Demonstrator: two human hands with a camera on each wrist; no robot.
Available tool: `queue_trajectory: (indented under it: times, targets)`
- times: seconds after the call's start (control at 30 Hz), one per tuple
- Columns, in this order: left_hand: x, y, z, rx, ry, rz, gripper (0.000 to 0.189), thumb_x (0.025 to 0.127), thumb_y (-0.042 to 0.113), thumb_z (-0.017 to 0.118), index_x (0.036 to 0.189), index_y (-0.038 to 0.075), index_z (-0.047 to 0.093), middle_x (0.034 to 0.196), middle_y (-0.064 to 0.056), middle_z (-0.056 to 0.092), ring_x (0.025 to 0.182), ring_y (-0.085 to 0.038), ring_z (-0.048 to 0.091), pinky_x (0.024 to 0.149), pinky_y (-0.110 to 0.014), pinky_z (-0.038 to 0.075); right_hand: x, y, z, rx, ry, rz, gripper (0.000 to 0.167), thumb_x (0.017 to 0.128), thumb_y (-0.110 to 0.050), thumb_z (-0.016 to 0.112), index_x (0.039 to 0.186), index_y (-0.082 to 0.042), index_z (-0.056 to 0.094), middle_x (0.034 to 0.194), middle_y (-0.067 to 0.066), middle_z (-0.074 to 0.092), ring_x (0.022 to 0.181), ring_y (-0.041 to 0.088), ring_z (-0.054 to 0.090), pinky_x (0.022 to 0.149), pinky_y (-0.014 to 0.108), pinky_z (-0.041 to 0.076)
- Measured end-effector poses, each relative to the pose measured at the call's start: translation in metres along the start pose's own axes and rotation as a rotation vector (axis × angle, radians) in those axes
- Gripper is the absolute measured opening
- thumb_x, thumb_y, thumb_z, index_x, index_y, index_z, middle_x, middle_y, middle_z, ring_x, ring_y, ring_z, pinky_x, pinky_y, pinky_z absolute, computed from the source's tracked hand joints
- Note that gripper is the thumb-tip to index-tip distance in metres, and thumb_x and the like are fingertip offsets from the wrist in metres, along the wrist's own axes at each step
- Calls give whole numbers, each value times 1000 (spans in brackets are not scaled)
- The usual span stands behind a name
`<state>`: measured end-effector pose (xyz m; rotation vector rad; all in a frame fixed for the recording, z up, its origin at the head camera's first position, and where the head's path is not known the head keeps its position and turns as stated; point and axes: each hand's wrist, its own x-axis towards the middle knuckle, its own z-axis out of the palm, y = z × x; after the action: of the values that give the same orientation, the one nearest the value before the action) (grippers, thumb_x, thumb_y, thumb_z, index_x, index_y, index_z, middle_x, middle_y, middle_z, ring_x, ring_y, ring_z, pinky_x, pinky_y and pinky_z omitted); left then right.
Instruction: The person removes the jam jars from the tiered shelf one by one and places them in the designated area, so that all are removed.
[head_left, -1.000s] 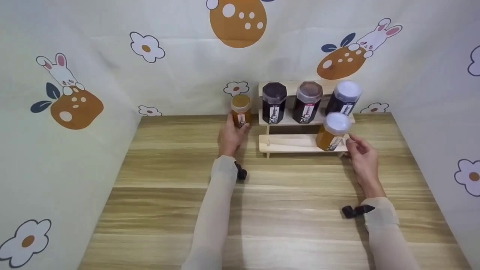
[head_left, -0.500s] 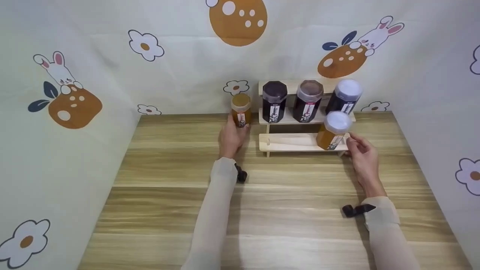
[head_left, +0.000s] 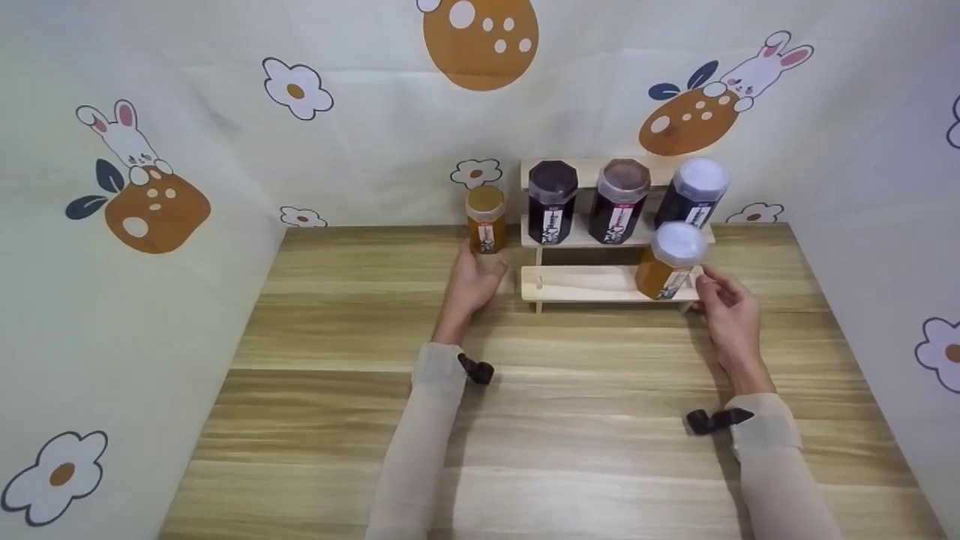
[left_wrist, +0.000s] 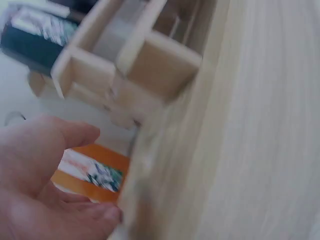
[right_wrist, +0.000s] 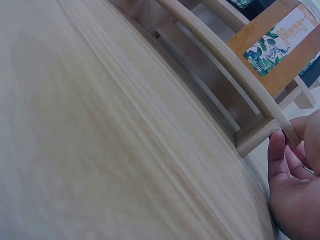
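An amber jar with a white label stands on the table left of a small tiered wooden rack. My left hand is just in front of that jar, thumb spread away from the fingers; in the left wrist view the orange jar shows beyond the gap between thumb and fingers. With thumb and fingertips my right hand pinches the right end of the rack's lower shelf. Another amber jar, white-lidded, sits on that shelf near the right hand. In the right wrist view, the thumb presses at the shelf's end.
On the rack's higher step stand three dark jars: a black-lidded one, a brown-lidded one and a white-lidded one. A patterned cloth wall rises directly behind, with side walls left and right of the wood-grain table.
My left hand has let go of the amber jar and drawn back slightly toward me, its thumb opening away. That jar stays beside the rack. The right hand keeps its grip on the shelf end.
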<state>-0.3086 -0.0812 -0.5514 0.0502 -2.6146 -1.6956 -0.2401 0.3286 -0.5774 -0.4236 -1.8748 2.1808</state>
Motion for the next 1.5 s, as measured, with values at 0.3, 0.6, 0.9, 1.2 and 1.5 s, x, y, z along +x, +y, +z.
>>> queue_trajectory:
  times: [0.3,0.6,0.9,1.2,1.5]
  targets:
    - [-36,42,16,145,-67,110,91,101,31,74,167,-6,24,170,-31,37,160,-41,38,135,-47,31,0,1,-1,14,1,11,49,104,-12,72,148,7,59,99,2,77,77,10,74,73,22,66]
    - [-63,66,49,217,-95,139,109,100,35,77,171,-4,4,139,-31,64,130,-39,65,115,-50,55,0,2,-2,-2,16,-12,49,104,-15,73,147,5,61,96,-1,76,74,8,73,70,20,65]
    - [-84,78,81,312,-150,164,104,100,38,76,170,-7,14,178,-30,17,166,-47,19,138,-54,21,0,-1,-6,-5,15,13,52,104,-15,73,149,5,59,100,0,78,75,11,74,71,23,66]
    - [-84,95,125,260,-200,358,70,101,31,77,161,11,46,162,-10,56,152,-27,52,129,-38,42,-5,-8,0,-40,9,32,49,105,-14,72,148,4,60,100,-1,77,77,10,74,73,21,65]
    - [-69,98,155,174,-202,417,68,99,30,81,156,10,49,153,-6,63,140,-24,63,122,-29,48,-6,-8,4,-49,33,-14,45,104,-12,71,143,8,63,97,-3,78,74,7,70,66,18,62]
